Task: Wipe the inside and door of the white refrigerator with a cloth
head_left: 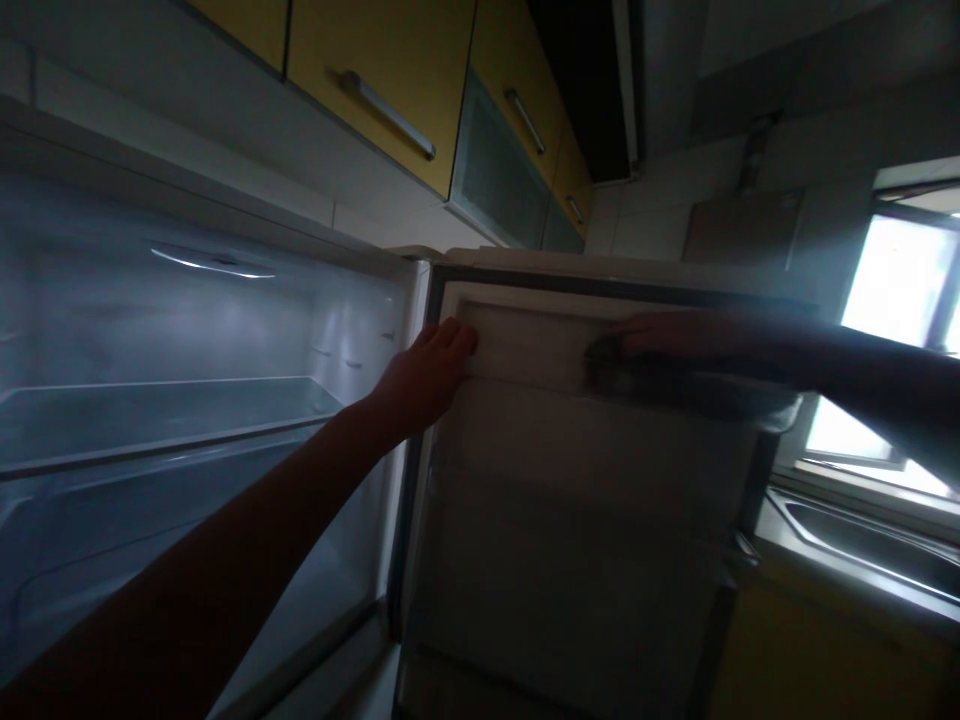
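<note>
An open refrigerator door (pixel 570 470) fills the middle, its inner side facing me. My left hand (pixel 433 368) is at the door's hinge-side edge near the top, fingers curled over the upper shelf area; what they grip, if anything, is hidden. Across the upper part of the door reaches my right hand (pixel 637 340), blurred and dark, with a dark, unclear item (pixel 604 352) at its fingertips. A clear door shelf (pixel 780 412) shows below the right forearm. At left is the lit refrigerator interior (pixel 172 340).
A glass shelf (pixel 172 412) spans the refrigerator, with a drawer (pixel 150 500) under it. Yellow cabinets (pixel 390 60) with metal handles hang above. A steel sink (pixel 877 545) lies at the right, below a bright window (pixel 900 270).
</note>
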Demonstrator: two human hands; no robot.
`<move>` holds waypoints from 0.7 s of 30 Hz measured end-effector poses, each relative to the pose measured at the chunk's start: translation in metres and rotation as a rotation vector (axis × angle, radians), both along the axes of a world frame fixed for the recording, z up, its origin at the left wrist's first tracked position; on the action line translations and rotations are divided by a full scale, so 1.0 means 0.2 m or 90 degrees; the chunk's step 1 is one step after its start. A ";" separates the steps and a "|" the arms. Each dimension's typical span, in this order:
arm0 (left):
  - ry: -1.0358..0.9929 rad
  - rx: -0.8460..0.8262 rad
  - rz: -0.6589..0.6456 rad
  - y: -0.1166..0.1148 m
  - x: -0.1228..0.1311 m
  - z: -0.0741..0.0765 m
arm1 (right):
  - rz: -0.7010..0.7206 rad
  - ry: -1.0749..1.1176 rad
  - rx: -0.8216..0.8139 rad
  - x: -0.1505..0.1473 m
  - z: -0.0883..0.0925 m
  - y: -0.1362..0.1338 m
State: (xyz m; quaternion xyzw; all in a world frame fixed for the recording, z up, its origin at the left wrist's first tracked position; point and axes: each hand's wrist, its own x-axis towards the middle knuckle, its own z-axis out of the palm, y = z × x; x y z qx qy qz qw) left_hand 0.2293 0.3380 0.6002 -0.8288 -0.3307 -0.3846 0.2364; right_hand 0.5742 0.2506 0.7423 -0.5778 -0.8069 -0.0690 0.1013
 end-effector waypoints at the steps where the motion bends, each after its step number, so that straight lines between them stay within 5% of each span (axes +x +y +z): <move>1: 0.006 -0.001 0.012 -0.01 0.01 0.00 | 0.052 -0.005 -0.043 -0.10 -0.01 0.04; 6: 0.000 -0.005 0.050 -0.04 0.04 0.00 | 0.194 -0.092 0.011 -0.63 0.06 0.16; 11: -0.021 0.023 0.033 -0.03 0.06 -0.04 | 0.128 -0.085 0.477 -0.86 0.28 0.20; 13: -0.019 0.030 0.039 -0.02 0.06 -0.05 | 0.115 -0.117 0.573 -0.92 0.29 0.28; 21: -0.002 0.028 0.021 -0.03 0.07 -0.03 | 0.136 -0.272 0.421 -1.06 0.11 0.60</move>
